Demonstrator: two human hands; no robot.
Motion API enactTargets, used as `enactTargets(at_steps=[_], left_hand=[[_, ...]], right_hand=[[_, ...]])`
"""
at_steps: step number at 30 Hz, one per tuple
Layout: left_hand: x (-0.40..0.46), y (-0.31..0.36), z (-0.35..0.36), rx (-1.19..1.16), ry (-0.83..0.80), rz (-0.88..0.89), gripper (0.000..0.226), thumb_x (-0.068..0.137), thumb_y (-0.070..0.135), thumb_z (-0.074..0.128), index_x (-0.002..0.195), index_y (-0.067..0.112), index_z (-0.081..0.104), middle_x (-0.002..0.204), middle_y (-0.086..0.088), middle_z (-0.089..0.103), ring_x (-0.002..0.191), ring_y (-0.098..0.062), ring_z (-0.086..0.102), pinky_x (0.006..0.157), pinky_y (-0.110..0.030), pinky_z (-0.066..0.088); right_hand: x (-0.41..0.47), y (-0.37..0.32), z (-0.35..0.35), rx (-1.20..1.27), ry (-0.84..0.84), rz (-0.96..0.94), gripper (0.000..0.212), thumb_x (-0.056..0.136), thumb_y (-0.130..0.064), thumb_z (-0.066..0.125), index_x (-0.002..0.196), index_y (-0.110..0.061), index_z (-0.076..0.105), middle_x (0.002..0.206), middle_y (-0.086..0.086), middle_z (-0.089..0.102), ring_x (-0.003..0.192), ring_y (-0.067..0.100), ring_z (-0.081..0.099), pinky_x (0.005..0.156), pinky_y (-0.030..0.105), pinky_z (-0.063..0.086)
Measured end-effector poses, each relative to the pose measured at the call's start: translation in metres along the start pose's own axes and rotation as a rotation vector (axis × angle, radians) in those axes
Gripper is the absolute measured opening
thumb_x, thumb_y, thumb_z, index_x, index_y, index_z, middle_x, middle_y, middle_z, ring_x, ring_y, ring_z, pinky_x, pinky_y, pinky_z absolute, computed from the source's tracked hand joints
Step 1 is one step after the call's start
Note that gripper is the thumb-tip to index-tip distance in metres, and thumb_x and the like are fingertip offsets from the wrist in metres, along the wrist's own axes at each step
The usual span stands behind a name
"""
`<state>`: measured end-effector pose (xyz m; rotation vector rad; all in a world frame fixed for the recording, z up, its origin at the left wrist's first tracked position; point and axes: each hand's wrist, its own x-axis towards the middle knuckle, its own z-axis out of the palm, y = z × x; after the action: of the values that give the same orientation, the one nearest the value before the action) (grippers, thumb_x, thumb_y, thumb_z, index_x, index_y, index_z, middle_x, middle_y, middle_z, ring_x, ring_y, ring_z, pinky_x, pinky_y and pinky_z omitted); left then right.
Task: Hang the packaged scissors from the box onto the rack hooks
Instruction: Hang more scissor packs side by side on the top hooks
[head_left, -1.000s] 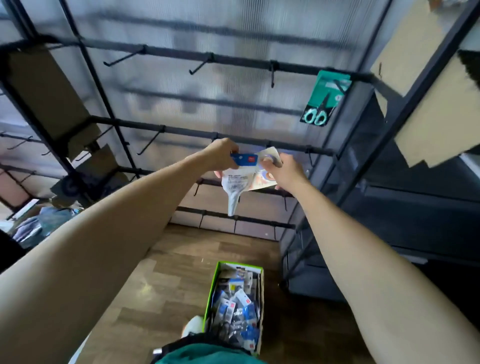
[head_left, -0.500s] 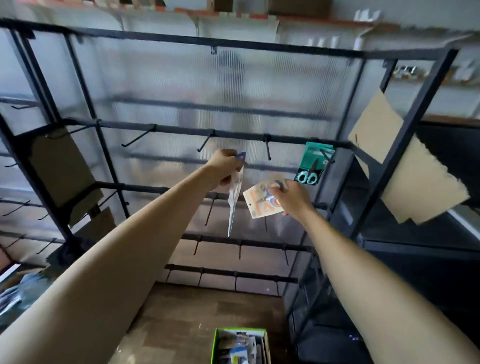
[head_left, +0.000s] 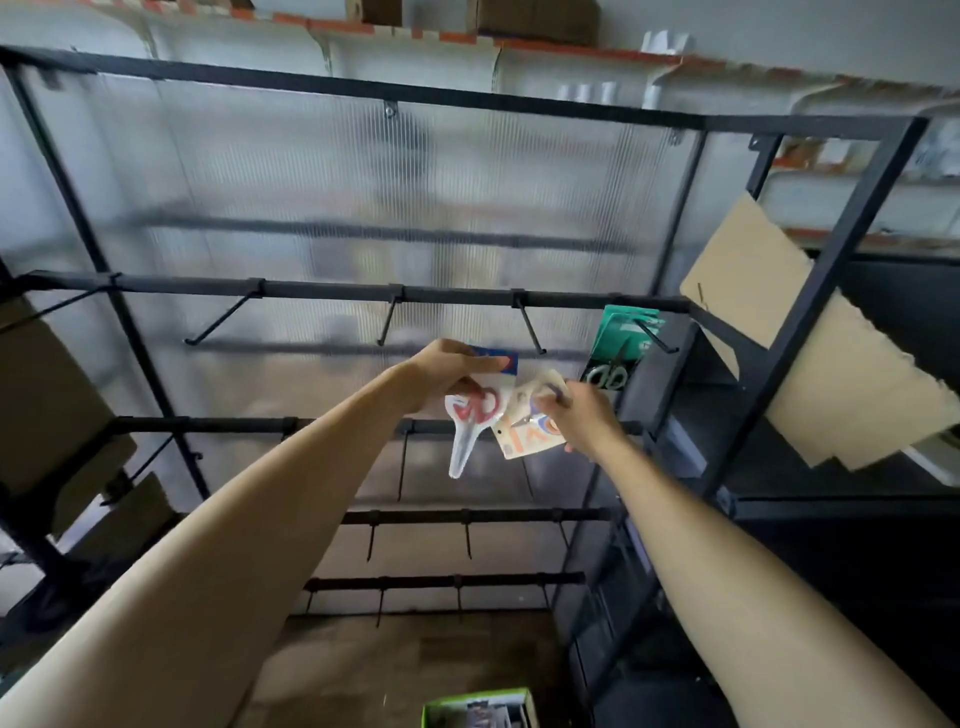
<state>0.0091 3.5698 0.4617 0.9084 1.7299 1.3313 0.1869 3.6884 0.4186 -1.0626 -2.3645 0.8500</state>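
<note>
My left hand grips a clear pack of red-handled scissors by its blue header, the tip hanging down. My right hand pinches a second pack, a cream card with scissors, just right of the first. Both packs are held below the upper rack bar, under an empty hook. A green scissors pack hangs on the rightmost hook. The green-edged box with more packs shows at the bottom edge.
Two more empty hooks stick out of the upper bar to the left. Lower bars carry several short hooks. Cardboard sheets lean on the rack frame at right, and more cardboard at left. Wooden floor lies below.
The view has tilted up, so the box has slid to the bottom edge. Both hands have risen toward the upper bar, and the left pack has turned to show its red handles.
</note>
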Motion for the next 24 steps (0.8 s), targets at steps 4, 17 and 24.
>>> enactTargets(at_steps=[4, 17, 24], left_hand=[[0.007, 0.002, -0.005, 0.285, 0.172, 0.069, 0.018, 0.077, 0.008, 0.079, 0.088, 0.009, 0.065, 0.103, -0.017, 0.068, 0.088, -0.032, 0.071, 0.080, -0.045, 0.060], [0.006, 0.021, 0.022, 0.382, 0.317, 0.107, 0.021, 0.078, 0.003, 0.077, 0.096, 0.009, 0.067, 0.083, -0.004, 0.061, 0.062, -0.012, 0.057, 0.048, -0.017, 0.043], [-0.008, 0.026, 0.035, 0.353, 0.241, 0.134, 0.014, 0.083, 0.015, 0.075, 0.093, 0.007, 0.070, 0.084, -0.004, 0.065, 0.076, -0.015, 0.058, 0.067, -0.023, 0.049]], right_hand=[[0.007, 0.002, -0.003, 0.012, -0.006, 0.002, 0.026, 0.095, -0.038, 0.050, 0.090, -0.017, 0.064, 0.076, 0.002, 0.065, 0.063, 0.020, 0.061, 0.051, 0.036, 0.054], [0.024, 0.018, -0.021, 0.015, -0.116, -0.097, 0.026, 0.089, -0.042, 0.051, 0.087, -0.020, 0.065, 0.073, 0.002, 0.070, 0.065, 0.021, 0.068, 0.050, 0.038, 0.055], [0.030, 0.022, -0.030, -0.007, -0.146, -0.184, 0.027, 0.091, -0.040, 0.049, 0.084, -0.017, 0.063, 0.075, 0.004, 0.068, 0.065, 0.023, 0.066, 0.051, 0.033, 0.046]])
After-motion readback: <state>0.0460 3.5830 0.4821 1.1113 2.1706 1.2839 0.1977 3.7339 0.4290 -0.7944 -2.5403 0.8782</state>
